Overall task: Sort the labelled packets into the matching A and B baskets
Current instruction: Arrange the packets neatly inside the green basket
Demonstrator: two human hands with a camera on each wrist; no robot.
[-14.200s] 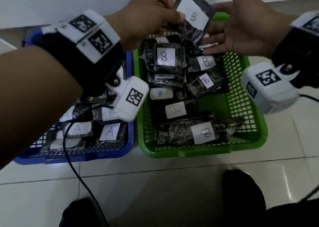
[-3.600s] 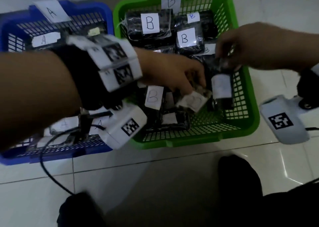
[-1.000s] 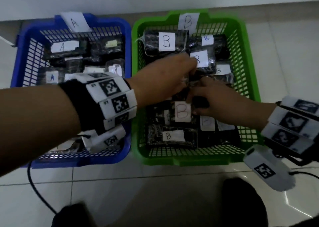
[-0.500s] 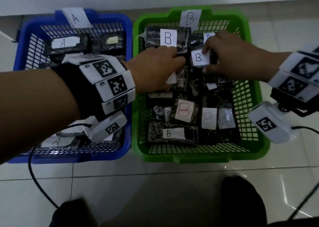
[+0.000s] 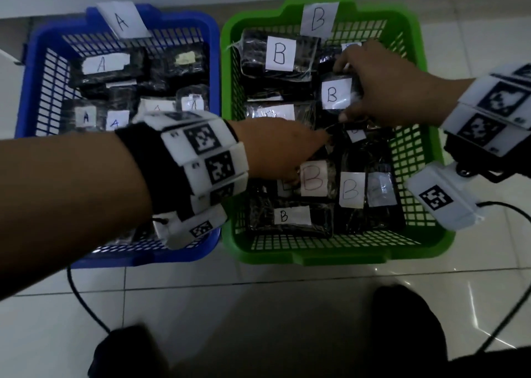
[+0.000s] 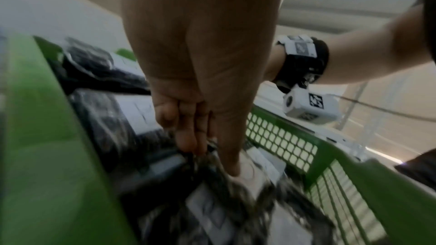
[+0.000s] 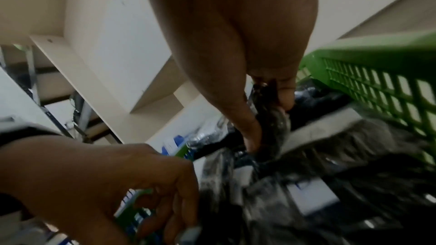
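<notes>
The green basket (image 5: 411, 32) with a B tag (image 5: 319, 18) holds several dark packets with white B labels. My right hand (image 5: 352, 93) grips one B-labelled packet (image 5: 334, 94) at the back right of that basket; in the right wrist view its thumb and fingers (image 7: 286, 100) close round the dark packet (image 7: 273, 124). My left hand (image 5: 321, 142) reaches into the basket's middle. In the left wrist view the left hand (image 6: 214, 152) pinches the crinkled edge of a packet (image 6: 250, 174). The blue basket (image 5: 31, 70) with an A tag (image 5: 122, 19) holds A-labelled packets.
Both baskets stand side by side on a pale tiled floor (image 5: 287, 305) against a white wall base. Cables (image 5: 83, 300) trail from the wrist cameras across the tiles. Two dark feet (image 5: 402, 320) show at the near edge.
My left hand has drawn back from the rear B packets toward the middle of the green basket. My right hand stays on the same B-labelled packet.
</notes>
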